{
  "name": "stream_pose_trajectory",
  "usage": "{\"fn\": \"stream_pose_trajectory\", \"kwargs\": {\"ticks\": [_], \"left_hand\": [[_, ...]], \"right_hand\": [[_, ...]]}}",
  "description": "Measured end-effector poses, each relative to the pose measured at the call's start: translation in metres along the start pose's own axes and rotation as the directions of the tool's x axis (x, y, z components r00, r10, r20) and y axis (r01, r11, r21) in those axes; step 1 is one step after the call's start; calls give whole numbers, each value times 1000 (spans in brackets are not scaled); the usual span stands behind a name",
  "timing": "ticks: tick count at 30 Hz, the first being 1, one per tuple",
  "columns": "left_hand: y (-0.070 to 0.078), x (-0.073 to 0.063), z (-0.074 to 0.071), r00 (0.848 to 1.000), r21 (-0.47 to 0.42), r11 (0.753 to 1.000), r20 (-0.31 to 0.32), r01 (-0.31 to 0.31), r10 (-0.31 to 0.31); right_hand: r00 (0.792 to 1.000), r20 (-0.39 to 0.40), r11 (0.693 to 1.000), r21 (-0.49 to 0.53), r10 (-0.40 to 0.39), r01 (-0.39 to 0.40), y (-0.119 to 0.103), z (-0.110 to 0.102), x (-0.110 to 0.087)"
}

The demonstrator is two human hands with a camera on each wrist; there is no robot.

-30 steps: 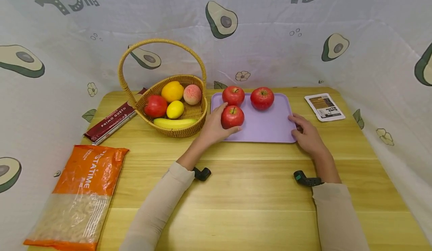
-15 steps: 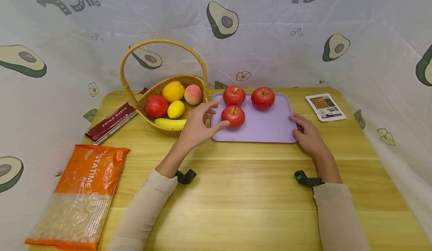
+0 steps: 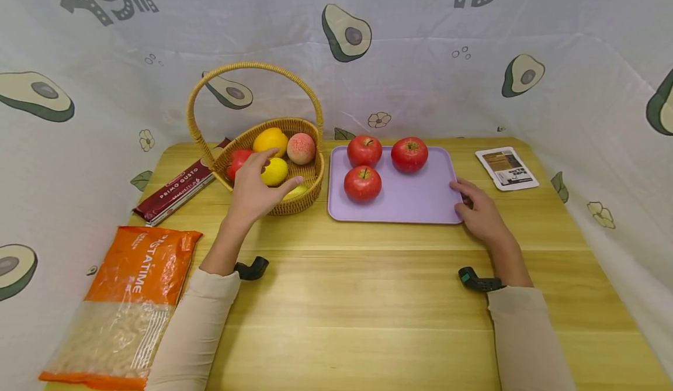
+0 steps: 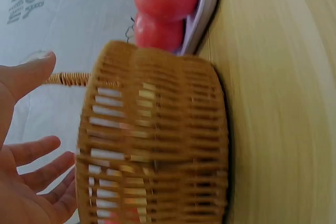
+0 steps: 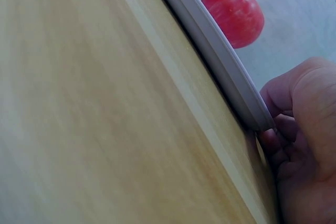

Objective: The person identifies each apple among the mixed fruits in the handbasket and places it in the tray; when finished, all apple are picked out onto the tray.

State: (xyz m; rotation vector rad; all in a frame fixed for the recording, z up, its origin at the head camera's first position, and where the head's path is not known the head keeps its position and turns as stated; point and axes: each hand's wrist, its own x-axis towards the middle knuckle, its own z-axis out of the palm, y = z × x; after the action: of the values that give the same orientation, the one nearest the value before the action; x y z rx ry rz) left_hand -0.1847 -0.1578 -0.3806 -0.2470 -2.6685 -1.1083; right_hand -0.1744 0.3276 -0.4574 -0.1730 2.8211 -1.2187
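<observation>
My left hand (image 3: 255,189) hovers over the front left of the wicker basket (image 3: 305,205), thumb and fingers spread with nothing between them. Inside the basket lie a red fruit (image 3: 238,162), partly covered by the hand, an orange-yellow fruit (image 3: 270,141), a lemon (image 3: 276,172), a peach (image 3: 301,148) and a mostly hidden banana (image 3: 298,192). On the purple tray (image 3: 415,198) sit three red apples: a front one (image 3: 363,184), a back left one (image 3: 364,151) and a back right one (image 3: 409,155). My right hand (image 3: 478,211) pinches the tray's right edge near its front corner.
Left of the basket lies a dark red spaghetti pack (image 3: 181,187). Nearer on the left is an orange and clear pasta bag (image 3: 123,303). A small white packet (image 3: 507,168) lies right of the tray. A patterned cloth (image 3: 420,87) hangs behind the table.
My left hand has let go of the front apple on the tray and moved left to above the basket. The right hand stays at the tray edge.
</observation>
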Motion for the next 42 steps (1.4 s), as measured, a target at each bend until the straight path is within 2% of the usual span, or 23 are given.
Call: {"fn": "stream_pose_trajectory", "kwargs": {"ticks": [7, 12, 16, 25, 42], "left_hand": [[-19, -2, -16, 996, 42, 997, -53, 72, -70], [-27, -1, -24, 989, 62, 991, -97, 122, -116], [-30, -1, -27, 982, 77, 983, -107, 164, -155], [-37, -1, -27, 968, 114, 965, -117, 235, -222], [-40, 13, -26, 956, 159, 944, -91, 289, -278]], "right_hand": [[1000, 9, 1000, 9, 12, -12, 0, 1, 0], [1000, 2, 1000, 5, 8, -8, 1, 1, 0], [1000, -3, 1000, -1, 4, -4, 1, 1, 0], [1000, -4, 1000, 5, 11, -11, -1, 1, -1], [1000, -11, 1000, -6, -9, 9, 0, 1, 0]]}}
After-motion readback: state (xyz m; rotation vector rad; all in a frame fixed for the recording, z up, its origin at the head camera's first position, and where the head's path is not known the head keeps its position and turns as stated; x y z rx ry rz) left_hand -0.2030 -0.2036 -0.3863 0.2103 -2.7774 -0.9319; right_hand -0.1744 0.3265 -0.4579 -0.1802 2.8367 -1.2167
